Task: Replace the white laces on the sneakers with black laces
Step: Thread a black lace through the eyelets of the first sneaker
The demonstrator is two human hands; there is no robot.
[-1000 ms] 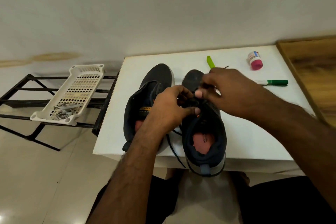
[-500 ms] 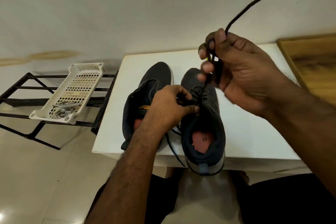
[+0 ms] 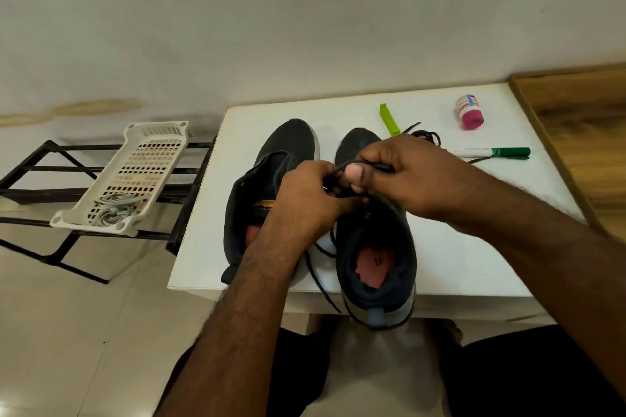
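Soft, even indoor light fills the scene, moderately bright, with no hard shadows. The white bench (image 3: pixel 457 247) reads pale and flat; faint shade lies under the forearms across it. A small glare spot shines on the floor tiles (image 3: pixel 5 408), far left of the bench and nearer the camera. Wide-angle distortion bends the wall line beyond the bench. Detail is slightly soft throughout.

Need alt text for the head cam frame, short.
Both hands, left hand and right hand, pinch a black lace over the right-side dark sneaker on a white table. A second dark sneaker sits beside it; a green marker and pink-capped bottle lie behind.
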